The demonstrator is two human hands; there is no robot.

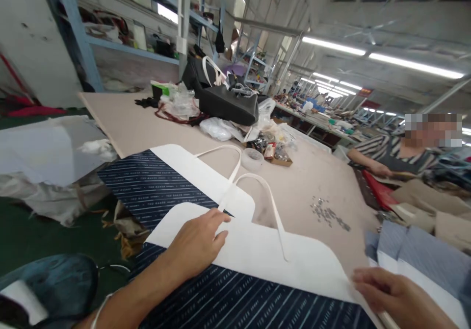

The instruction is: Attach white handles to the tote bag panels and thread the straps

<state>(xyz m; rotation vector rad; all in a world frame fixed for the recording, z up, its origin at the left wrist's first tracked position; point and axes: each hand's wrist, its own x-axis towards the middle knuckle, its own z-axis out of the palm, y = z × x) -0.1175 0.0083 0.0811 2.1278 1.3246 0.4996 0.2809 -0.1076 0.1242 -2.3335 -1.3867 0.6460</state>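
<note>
The left hand (200, 243), thumb and fingers slightly parted, rests on the near bag panel's white band (253, 250); the right hand (393, 294) is half-curled at the panel's right edge, its hold unclear. Beyond lie another panel (154, 187) and a tape roll (252, 159).

The left hand (201, 240) reaches forward, palm down, thumb apart from its bent fingers; the right hand (392, 292), slightly blurred, curls inward.
</note>
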